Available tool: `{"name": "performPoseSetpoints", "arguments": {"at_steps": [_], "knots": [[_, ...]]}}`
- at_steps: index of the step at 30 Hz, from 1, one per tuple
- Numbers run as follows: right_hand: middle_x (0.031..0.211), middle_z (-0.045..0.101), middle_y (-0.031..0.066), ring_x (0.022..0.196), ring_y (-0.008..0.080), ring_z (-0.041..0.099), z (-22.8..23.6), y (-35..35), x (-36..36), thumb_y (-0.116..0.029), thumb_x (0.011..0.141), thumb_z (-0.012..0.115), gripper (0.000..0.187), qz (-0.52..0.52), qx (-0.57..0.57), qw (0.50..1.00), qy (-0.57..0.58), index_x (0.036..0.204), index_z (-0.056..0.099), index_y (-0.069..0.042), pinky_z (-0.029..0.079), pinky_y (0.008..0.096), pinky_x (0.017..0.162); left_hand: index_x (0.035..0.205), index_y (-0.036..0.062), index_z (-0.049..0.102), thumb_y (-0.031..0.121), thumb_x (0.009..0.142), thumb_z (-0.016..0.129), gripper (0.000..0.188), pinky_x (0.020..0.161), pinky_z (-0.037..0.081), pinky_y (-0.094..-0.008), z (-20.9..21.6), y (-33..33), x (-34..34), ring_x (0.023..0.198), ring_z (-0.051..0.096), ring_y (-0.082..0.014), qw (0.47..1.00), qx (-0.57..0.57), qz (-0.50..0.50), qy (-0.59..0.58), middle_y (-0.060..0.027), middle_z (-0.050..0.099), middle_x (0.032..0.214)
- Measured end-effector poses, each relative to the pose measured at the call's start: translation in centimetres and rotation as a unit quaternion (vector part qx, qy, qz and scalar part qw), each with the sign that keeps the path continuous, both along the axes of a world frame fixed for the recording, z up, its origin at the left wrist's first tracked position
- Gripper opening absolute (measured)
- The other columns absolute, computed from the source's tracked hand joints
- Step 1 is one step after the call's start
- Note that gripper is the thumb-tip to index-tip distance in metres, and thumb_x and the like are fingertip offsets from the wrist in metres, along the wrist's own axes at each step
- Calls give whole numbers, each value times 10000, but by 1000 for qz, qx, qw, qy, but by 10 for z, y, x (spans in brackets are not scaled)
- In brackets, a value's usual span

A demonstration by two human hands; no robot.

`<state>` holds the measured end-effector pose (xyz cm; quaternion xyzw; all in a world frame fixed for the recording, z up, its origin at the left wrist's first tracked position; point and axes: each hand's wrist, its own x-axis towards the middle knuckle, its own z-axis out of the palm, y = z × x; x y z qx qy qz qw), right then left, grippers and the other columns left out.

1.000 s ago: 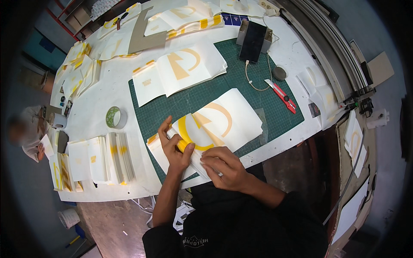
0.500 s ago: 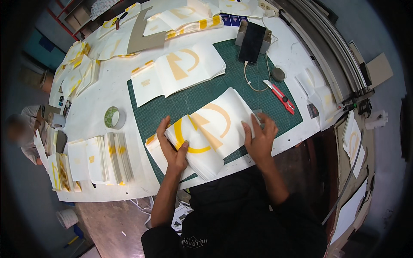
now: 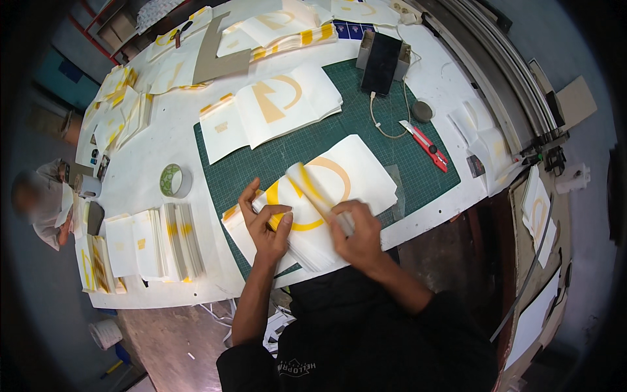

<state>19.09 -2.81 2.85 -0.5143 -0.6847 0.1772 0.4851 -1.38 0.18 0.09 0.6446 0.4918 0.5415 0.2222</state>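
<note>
A stack of white printed sheets (image 3: pixel 366 163) with yellow and peach shapes lies in front of me on the green cutting mat (image 3: pixel 424 189). My left hand (image 3: pixel 266 228) grips the left part of the stack, thumb and index finger on top of the folded-over leaves. In my right hand (image 3: pixel 359 235), the curled fingers pinch the edge of one printed sheet (image 3: pixel 310 191), which curves up over the stack and is blurred by motion. Right of the stack lies a clear plastic piece (image 3: pixel 397 186). Beyond it sits a second pile of similar sheets (image 3: pixel 281 104).
A red utility knife (image 3: pixel 428 147), a small round tin (image 3: pixel 422 111) and a phone (image 3: pixel 382 62) on a cable are at the mat's right. To the left stand a tape roll (image 3: pixel 175 181) and upright stacks of sheets (image 3: pixel 153 242). Another person (image 3: pixel 49 202) is at far left.
My right hand has moved left from the stack's right edge and lifted a sheet leftward. The left index finger has bent in toward the thumb. The clear plastic piece is now uncovered.
</note>
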Motion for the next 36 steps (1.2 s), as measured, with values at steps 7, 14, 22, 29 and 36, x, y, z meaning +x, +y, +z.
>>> {"name": "performPoseSetpoints", "arguments": {"at_steps": [7, 14, 22, 29, 36], "knots": [[975, 698, 154, 892, 309, 692, 32, -8, 9, 49, 766, 798, 316, 109, 36, 991, 65, 1036, 643, -10, 542, 377, 801, 950, 72, 679, 287, 780, 740, 281, 1166, 277, -549, -11, 2, 0, 1417, 370, -375, 1000, -5, 26, 13, -211, 451, 1484], [1186, 598, 191, 1116, 359, 531, -25, 34, 86, -325, 928, 729, 489, -210, -89, 944, -239, 1215, 664, 65, 359, 530, 977, 1247, -4, 599, 167, 757, 710, 531, 1181, 277, -536, 3, 2, 10, 1394, 391, -405, 993, -24, 19, -111, -248, 417, 1478], [1252, 612, 184, 1207, 328, 531, -7, 18, 61, -229, 917, 720, 216, -50, -8, 988, -144, 955, 789, -28, 326, 478, 1005, 966, 40, 759, 222, 807, 713, 245, 1183, 268, -532, -5, -1, -3, 1412, 372, -394, 1000, 4, -5, 3, -233, 412, 1488], [1089, 655, 128, 1074, 319, 591, -19, 21, 48, -119, 859, 740, 136, -65, -49, 986, -144, 955, 671, -51, 400, 471, 939, 757, 54, 750, 178, 774, 768, 127, 1166, 267, -538, -3, -2, 2, 1415, 360, -380, 999, -19, 17, -21, -202, 439, 1484], [918, 692, 127, 835, 309, 686, 21, -8, -6, 77, 777, 754, 254, 62, 26, 998, 21, 980, 634, -18, 544, 387, 787, 770, 21, 744, 148, 773, 816, 146, 1157, 285, -526, -4, 1, 0, 1390, 400, -407, 1000, 3, 4, -9, -251, 433, 1481]]}}
